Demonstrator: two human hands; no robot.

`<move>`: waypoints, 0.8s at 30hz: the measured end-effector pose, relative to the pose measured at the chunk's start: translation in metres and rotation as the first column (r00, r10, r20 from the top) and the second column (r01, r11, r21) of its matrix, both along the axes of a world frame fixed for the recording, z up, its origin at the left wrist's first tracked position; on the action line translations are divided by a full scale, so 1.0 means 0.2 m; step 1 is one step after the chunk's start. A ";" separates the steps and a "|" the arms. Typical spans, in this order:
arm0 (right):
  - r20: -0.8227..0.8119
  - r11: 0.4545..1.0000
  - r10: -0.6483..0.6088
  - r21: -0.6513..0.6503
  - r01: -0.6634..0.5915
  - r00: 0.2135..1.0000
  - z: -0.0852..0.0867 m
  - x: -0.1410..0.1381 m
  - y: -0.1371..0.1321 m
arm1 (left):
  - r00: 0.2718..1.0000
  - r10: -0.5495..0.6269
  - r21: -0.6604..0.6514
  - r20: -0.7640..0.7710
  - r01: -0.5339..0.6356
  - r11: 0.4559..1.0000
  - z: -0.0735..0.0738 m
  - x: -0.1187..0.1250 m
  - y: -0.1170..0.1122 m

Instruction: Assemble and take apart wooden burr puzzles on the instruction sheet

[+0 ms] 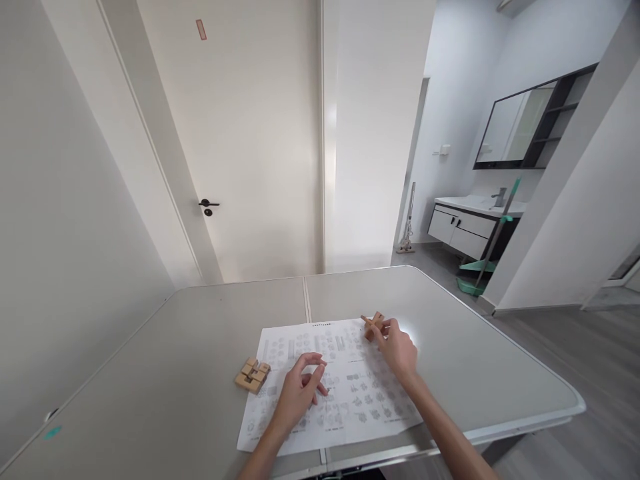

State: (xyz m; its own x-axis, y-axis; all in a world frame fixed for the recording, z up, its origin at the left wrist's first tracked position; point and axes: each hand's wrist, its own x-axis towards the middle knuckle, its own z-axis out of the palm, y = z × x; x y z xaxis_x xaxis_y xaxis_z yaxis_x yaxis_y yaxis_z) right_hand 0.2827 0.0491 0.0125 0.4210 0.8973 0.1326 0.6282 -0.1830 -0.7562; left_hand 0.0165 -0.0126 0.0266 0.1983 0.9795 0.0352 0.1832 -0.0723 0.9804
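Note:
Near the far right corner of a printed paper sheet (345, 427), my right hand (397, 348) has its fingers closed on a small wooden puzzle (373, 325) made of crossing pieces. My left hand (300, 390) hovers over or rests on the middle of the sheet; its fingers are curved and apart, with nothing visible in them. Rows of small grey diagrams cover the paper. At the sheet's left edge lies a second wooden puzzle (253, 375), a flat group of blocks with gaps between them, apart from both hands.
The grey folding table (200, 347) has a centre seam and a metal rim. Beyond it stands a white door (250, 133) with a black handle (208, 203). To the right are a washbasin cabinet (463, 227), a mop (410, 220) and a green dustpan (470, 287).

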 end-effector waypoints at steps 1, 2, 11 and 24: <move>-0.010 1.000 0.002 0.003 -0.002 1.000 0.00 -0.01 0.00 | 1.000 0.000 0.001 -0.005 0.000 1.000 0.00 0.00 0.00; -0.021 1.000 0.005 0.009 -0.005 1.000 0.00 -0.01 0.00 | 1.000 0.000 0.003 -0.011 0.000 1.000 0.00 0.00 0.00; -0.167 0.976 0.182 0.148 -0.158 0.969 -0.09 -0.09 -0.32 | 0.997 -0.031 0.032 -0.068 0.033 0.999 -0.01 0.01 0.00; -0.322 0.899 0.438 0.187 -0.397 0.840 -0.17 -0.17 -0.46 | 0.785 0.463 0.470 -0.412 -0.253 0.846 0.03 -0.37 -0.14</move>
State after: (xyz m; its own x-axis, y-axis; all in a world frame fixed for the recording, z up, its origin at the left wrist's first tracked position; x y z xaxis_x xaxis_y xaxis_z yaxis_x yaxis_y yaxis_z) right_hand 0.2485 -0.0430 -0.0216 0.0469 0.9867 0.1559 0.3193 0.1330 -0.9383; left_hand -0.0565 -0.0415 0.0323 -0.0719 0.9110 0.4060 0.7172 -0.2357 0.6558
